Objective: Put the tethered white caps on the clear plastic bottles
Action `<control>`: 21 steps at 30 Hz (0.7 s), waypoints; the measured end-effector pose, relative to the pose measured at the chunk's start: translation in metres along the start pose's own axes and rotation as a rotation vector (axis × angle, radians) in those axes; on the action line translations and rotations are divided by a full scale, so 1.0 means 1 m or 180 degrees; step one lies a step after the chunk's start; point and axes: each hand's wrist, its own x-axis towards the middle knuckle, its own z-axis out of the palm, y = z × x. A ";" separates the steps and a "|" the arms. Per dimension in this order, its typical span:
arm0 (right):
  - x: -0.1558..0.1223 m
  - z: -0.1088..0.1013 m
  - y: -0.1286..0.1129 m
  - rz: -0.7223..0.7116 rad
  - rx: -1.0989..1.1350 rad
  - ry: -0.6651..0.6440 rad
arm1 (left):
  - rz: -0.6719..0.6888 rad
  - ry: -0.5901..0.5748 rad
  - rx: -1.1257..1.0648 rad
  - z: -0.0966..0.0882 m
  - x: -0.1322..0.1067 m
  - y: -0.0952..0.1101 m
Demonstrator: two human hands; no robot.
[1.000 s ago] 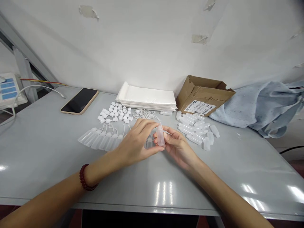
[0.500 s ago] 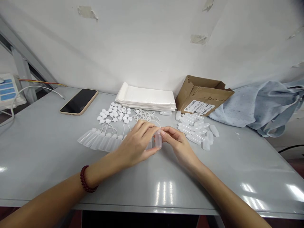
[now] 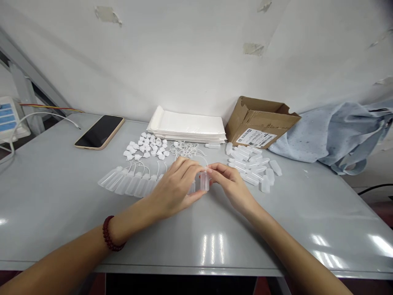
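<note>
A small translucent plastic bottle (image 3: 204, 182) stands upright between my hands near the table's middle. My left hand (image 3: 178, 182) is closed around it, thumb at its base and fingers over its top. The thumb and fingertips of my right hand (image 3: 229, 182) pinch at the bottle's neck, where a thin white loop of strap rises; the exact grip is hidden. Left of my hands lies a row of similar bottles (image 3: 132, 184) with straps at their necks, partly covered by my left hand. Behind them are loose white caps (image 3: 146, 145) and a tangle of straps (image 3: 186, 149).
Loose bottles without straps (image 3: 250, 164) lie to the right. Behind stand a stack of white padded envelopes (image 3: 188, 123) and an open cardboard box (image 3: 260, 123). A phone (image 3: 100, 132) lies at the left, a light blue cloth bag (image 3: 319, 135) at the right, against the wall.
The view has shifted slightly. Both hands stay around the same bottle, with the fingertips at its neck moved only a little.
</note>
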 end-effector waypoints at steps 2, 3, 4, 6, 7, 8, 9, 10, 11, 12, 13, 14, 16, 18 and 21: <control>0.000 0.000 0.001 0.0015 0.0012 -0.0006 | 0.0004 0.0000 0.0001 -0.001 0.000 0.000; 0.000 0.000 0.001 0.0014 0.0022 -0.0014 | 0.0008 0.0000 0.0007 -0.001 0.001 0.001; 0.000 0.000 0.000 0.0013 0.0041 -0.0025 | 0.0010 -0.0001 0.0011 -0.001 0.001 0.001; -0.001 0.001 0.000 0.0016 0.0092 -0.0059 | 0.0004 -0.0018 0.0003 -0.002 0.002 0.002; -0.001 0.002 -0.001 0.0022 0.0122 -0.0081 | -0.0005 -0.0028 -0.0012 -0.002 0.002 0.002; -0.001 0.002 -0.001 0.0035 0.0149 -0.0100 | -0.0012 -0.0026 -0.0034 -0.002 0.002 0.002; -0.001 0.003 -0.001 0.0050 0.0163 -0.0116 | -0.0022 -0.0016 -0.0053 -0.002 0.002 0.002; -0.002 0.003 -0.001 0.0063 0.0164 -0.0130 | -0.0030 -0.0005 -0.0067 -0.003 0.002 0.002; -0.002 0.003 -0.001 0.0070 0.0158 -0.0143 | -0.0041 -0.0003 -0.0075 -0.003 0.002 0.002; -0.002 0.003 0.000 0.0071 0.0149 -0.0154 | -0.0051 -0.0002 -0.0080 -0.003 0.003 0.002; -0.002 0.003 0.000 0.0070 0.0137 -0.0166 | -0.0060 -0.0011 -0.0084 -0.003 0.003 0.002; -0.002 0.003 0.000 0.0061 0.0128 -0.0175 | -0.0067 -0.0018 -0.0087 -0.003 0.003 0.002; -0.002 0.003 0.001 0.0048 0.0108 -0.0181 | -0.0057 -0.0017 -0.0109 -0.004 0.003 0.002; -0.001 0.002 0.000 0.0040 0.0064 -0.0173 | -0.0040 -0.0025 -0.0141 -0.005 0.004 0.002; -0.002 0.002 -0.002 0.0020 -0.0009 -0.0165 | -0.0053 -0.0078 -0.0175 -0.005 0.003 0.001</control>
